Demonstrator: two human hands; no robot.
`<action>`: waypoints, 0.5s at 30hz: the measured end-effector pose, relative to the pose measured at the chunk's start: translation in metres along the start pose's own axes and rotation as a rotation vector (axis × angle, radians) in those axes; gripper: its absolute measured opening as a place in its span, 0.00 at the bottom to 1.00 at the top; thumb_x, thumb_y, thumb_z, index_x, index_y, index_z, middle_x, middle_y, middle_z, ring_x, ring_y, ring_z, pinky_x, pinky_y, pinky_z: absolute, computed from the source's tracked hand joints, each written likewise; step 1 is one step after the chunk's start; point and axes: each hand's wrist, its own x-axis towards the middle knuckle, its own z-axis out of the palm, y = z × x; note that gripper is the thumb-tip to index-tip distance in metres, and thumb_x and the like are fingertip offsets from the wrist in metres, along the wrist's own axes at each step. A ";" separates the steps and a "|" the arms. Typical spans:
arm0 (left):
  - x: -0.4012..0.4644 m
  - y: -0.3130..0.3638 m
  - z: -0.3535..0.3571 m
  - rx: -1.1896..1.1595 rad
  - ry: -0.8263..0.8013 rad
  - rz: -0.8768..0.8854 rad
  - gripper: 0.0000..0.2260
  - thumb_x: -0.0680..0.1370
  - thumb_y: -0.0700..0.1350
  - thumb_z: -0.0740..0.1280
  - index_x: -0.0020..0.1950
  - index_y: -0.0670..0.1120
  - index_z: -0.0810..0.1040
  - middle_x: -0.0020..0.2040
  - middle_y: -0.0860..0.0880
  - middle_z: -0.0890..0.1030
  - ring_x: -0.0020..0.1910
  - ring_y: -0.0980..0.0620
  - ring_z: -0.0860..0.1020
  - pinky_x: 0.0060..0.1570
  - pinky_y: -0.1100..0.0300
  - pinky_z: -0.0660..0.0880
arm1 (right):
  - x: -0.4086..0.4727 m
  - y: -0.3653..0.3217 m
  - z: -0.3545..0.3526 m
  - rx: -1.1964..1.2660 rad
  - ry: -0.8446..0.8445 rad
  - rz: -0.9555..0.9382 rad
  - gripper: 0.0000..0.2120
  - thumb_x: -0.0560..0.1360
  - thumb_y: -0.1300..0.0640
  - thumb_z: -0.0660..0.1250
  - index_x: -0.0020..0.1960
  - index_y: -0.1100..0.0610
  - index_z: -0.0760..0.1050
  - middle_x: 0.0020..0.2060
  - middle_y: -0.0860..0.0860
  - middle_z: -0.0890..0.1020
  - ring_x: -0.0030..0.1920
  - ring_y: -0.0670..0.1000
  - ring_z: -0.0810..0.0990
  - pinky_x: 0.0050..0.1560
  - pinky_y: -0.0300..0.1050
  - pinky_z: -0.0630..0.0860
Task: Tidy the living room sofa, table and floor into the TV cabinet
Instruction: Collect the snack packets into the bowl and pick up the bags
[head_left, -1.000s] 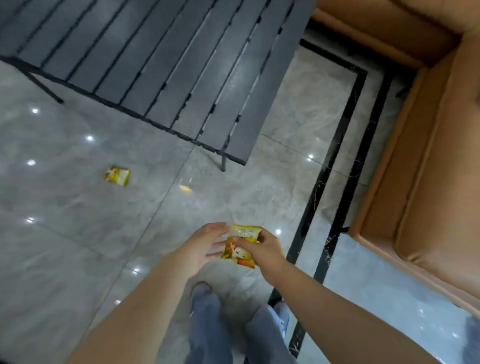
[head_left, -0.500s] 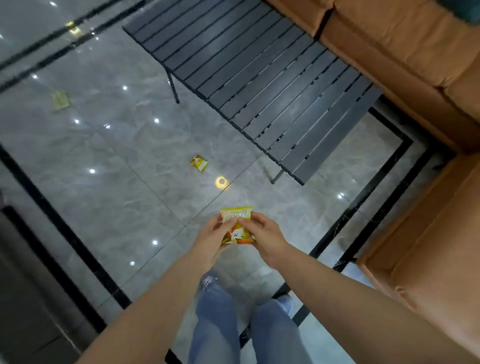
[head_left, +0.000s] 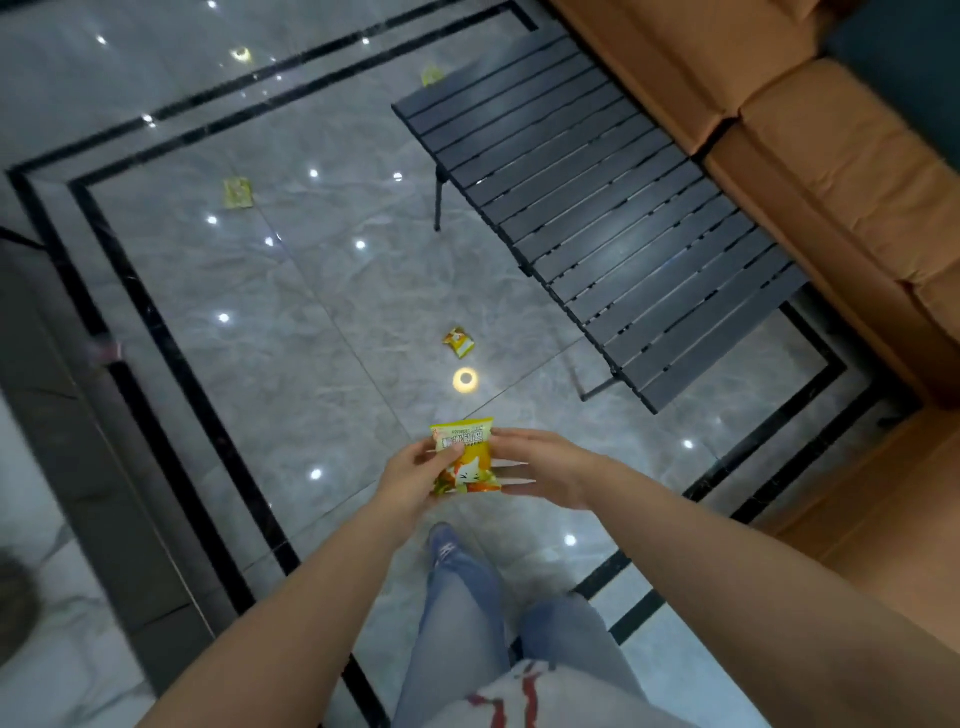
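Note:
A yellow snack packet with a cartoon print is held upright in front of me. My left hand grips its left edge, thumb on the front. My right hand lies at the packet's right side with its fingers straight, touching the edge. A smaller yellow packet lies on the grey floor ahead. Another yellow packet lies farther off to the left. A third packet shows beyond the far end of the table.
A dark slatted table stands to the right, alongside an orange sofa. Another orange seat is at my right. A dark low cabinet edge runs along the left. My legs stand below on glossy tiles.
My view has swung left, bringing more floor and the far packets into sight. My right hand's fingers have straightened beside the packet, while my left hand has taken hold of it.

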 end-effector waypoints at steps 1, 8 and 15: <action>-0.003 0.006 -0.007 -0.022 0.020 0.001 0.12 0.76 0.44 0.73 0.58 0.43 0.81 0.56 0.41 0.84 0.50 0.46 0.83 0.55 0.47 0.80 | -0.001 -0.009 0.003 -0.080 0.003 0.006 0.17 0.77 0.50 0.71 0.65 0.50 0.76 0.58 0.49 0.83 0.58 0.50 0.82 0.64 0.51 0.75; -0.008 0.050 -0.024 -0.152 0.081 0.032 0.13 0.77 0.43 0.72 0.61 0.44 0.78 0.54 0.44 0.84 0.46 0.49 0.84 0.48 0.52 0.82 | 0.012 -0.062 0.012 -0.058 0.221 -0.050 0.10 0.81 0.60 0.61 0.59 0.54 0.77 0.59 0.54 0.82 0.60 0.55 0.80 0.68 0.53 0.72; 0.021 0.087 -0.021 -0.228 0.148 0.024 0.10 0.79 0.43 0.69 0.59 0.46 0.77 0.50 0.46 0.85 0.46 0.49 0.84 0.45 0.54 0.81 | 0.046 -0.100 -0.010 -0.097 0.232 -0.043 0.14 0.83 0.59 0.56 0.63 0.56 0.76 0.52 0.51 0.82 0.55 0.53 0.80 0.68 0.54 0.72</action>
